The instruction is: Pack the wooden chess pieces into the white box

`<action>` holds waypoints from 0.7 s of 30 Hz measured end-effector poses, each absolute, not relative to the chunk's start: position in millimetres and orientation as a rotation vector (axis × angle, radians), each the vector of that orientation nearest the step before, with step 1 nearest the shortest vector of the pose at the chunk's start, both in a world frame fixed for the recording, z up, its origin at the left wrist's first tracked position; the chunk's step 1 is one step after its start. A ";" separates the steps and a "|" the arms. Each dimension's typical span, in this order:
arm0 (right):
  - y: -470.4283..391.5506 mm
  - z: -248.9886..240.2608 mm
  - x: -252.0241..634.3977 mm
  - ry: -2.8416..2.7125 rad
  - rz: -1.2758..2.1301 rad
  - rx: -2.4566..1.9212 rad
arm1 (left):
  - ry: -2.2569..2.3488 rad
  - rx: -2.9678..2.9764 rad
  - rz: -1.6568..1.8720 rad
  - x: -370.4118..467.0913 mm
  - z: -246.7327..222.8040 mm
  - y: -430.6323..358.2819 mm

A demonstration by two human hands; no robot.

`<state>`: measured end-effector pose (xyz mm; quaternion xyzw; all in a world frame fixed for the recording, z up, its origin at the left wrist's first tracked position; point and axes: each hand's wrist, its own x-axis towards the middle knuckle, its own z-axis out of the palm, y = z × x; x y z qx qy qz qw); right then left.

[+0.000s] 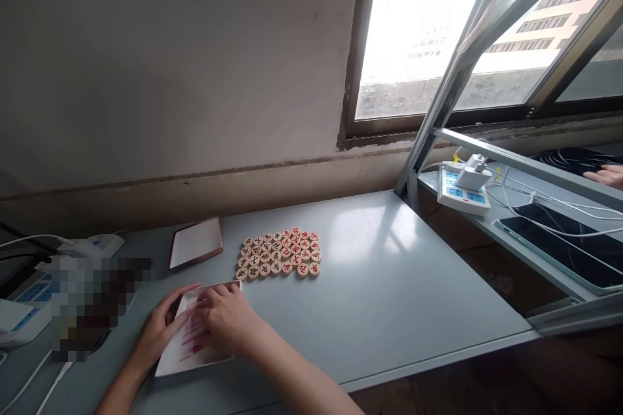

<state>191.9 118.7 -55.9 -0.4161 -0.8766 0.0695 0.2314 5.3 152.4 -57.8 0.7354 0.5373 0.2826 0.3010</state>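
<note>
A shallow white box (170, 358) with red print inside lies at the table's front left. My left hand (163, 324) is at its left side, thumb over the inside and fingers along the far edge, closed on the box. My right hand (226, 314) reaches into the box from the right, its fingers bent down; what they may hold is hidden. Beyond the box, several round wooden xiangqi pieces (276, 255) lie in rows, black characters on the left and red ones on the right. A box lid (197, 243) rests behind my left hand, its pale inside facing up.
Power strips (34, 298) with white cables stand at the left, beside a blurred-out object. A metal frame (438, 104) rises at the table's right. Past it are another power strip (462, 191), a tablet (564, 243) and another person's hand (606, 175).
</note>
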 end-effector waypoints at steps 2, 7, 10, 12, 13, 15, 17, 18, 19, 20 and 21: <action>119.2 -56.5 191.8 -2.409 0.190 -1.128 | 1.417 1.955 0.744 5.3 -57.8 152.3; 119.2 -56.8 192.4 -2.416 0.194 -1.128 | 1.402 1.971 0.756 7.5 -54.0 151.0; 118.5 -56.9 192.8 -2.418 0.198 -1.133 | 1.398 1.971 0.772 10.0 -51.9 149.9; 117.3 -55.5 192.8 -2.421 0.201 -1.134 | 1.391 1.967 0.775 10.4 -52.5 149.8; 116.5 -53.8 192.7 -2.420 0.205 -1.135 | 1.386 1.965 0.783 10.2 -53.5 150.1; 115.1 -48.4 192.6 -2.404 0.223 -1.128 | 1.372 1.968 0.808 8.8 -56.4 151.2; 114.8 -41.5 193.6 -2.347 0.247 -1.117 | 1.362 1.978 0.835 7.2 -59.0 152.2; 115.6 -38.2 195.0 -2.297 0.255 -1.128 | 1.362 1.981 0.845 6.7 -59.7 152.4; 117.0 -35.5 197.1 -2.235 0.257 -1.159 | 1.360 1.982 0.849 6.5 -59.8 152.2; 119.2 -33.6 200.1 -2.164 0.254 -1.209 | 1.353 1.982 0.843 6.6 -59.2 151.7; 122.0 -32.6 203.8 -2.089 0.248 -1.273 | 1.346 1.981 0.836 6.9 -58.1 150.9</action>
